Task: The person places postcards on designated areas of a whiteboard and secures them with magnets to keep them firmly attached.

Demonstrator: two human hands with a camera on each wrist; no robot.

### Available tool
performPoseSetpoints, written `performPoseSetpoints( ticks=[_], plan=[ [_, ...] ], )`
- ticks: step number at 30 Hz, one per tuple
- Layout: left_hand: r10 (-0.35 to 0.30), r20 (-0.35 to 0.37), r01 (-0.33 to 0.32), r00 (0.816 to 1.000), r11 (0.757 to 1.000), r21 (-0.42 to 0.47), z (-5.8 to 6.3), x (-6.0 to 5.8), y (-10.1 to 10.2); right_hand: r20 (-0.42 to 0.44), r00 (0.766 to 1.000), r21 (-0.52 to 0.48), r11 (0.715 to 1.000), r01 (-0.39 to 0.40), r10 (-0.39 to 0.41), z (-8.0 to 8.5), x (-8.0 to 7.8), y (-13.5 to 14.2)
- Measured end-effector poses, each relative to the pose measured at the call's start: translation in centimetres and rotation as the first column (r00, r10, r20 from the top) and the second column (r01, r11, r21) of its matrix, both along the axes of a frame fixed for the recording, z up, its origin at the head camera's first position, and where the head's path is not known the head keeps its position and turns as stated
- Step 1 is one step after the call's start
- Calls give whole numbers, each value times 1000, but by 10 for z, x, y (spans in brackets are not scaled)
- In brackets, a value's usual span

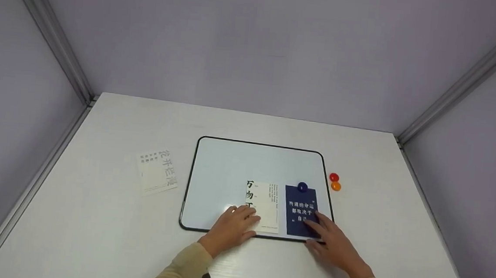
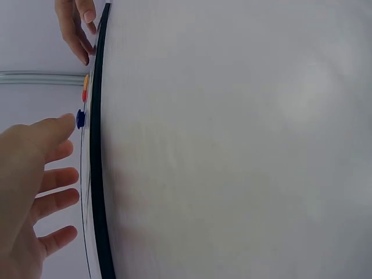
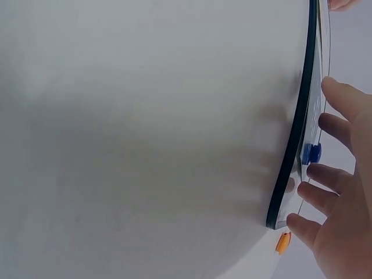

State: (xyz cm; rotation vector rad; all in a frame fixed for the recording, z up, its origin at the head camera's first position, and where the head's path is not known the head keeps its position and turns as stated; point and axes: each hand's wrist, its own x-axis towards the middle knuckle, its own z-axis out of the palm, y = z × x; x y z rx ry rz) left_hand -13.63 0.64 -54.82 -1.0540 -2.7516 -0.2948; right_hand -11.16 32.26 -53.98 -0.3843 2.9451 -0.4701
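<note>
Desk (image 1: 93, 224) carries board (image 1: 224, 172). Our left hand (image 1: 232, 226), fingers loosely spread, at near end of white card (image 1: 267, 208); our right hand (image 1: 334, 245), likewise spread, at blue card (image 1: 297, 210). Both cards on board; magnet (image 1: 302, 187) seemingly pins blue one.

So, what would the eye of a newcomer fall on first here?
Probably the dark blue card, at the lower right of the whiteboard, with a blue magnet at its top edge and right-hand fingers over its lower right corner. Next come the red magnet and orange magnet on the table, beyond the whiteboard's right edge.
</note>
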Motion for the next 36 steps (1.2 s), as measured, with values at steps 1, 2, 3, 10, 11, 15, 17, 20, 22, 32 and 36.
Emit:
performPoseSetpoints(
  ticks=[1,2,3,10,11,15,17,20,22,32,36],
  plan=[
    [-4,11,4,1000,1000,-1,0,0,0,-1,1000,-1,1000,0,0,1,-1,0],
    [-7,17,7,1000,1000,-3,0,0,-1,-7,1000,5,1000,0,0,1,-2,1],
    [-10,21,10,1000,1000,-6,0,0,-1,-8,1000,6,1000,5,-5,1,-2,1],
    [-22,51,22,998,1000,6,-1,0,-3,-30,999,19,999,29,-28,4,-6,3],
    [-22,52,22,998,1000,9,-1,1,-3,-32,999,22,999,32,-31,5,-7,3],
    [-23,63,21,998,1000,22,0,1,-4,-41,998,35,998,47,-45,4,-9,5],
    [-22,75,20,997,999,27,1,2,-4,-38,997,32,998,62,-61,4,-10,5],
    [-23,92,21,995,999,30,3,3,-4,-23,996,27,996,88,-87,3,-13,7],
    [-21,114,18,993,999,27,4,3,-4,-17,995,24,994,103,-103,3,-14,8],
    [-17,138,15,990,1000,12,4,0,-3,-120,988,28,994,103,-99,3,-20,14],
    [-18,123,16,992,1000,15,2,-2,-2,-91,988,8,992,125,-124,4,-24,15]
  ],
)
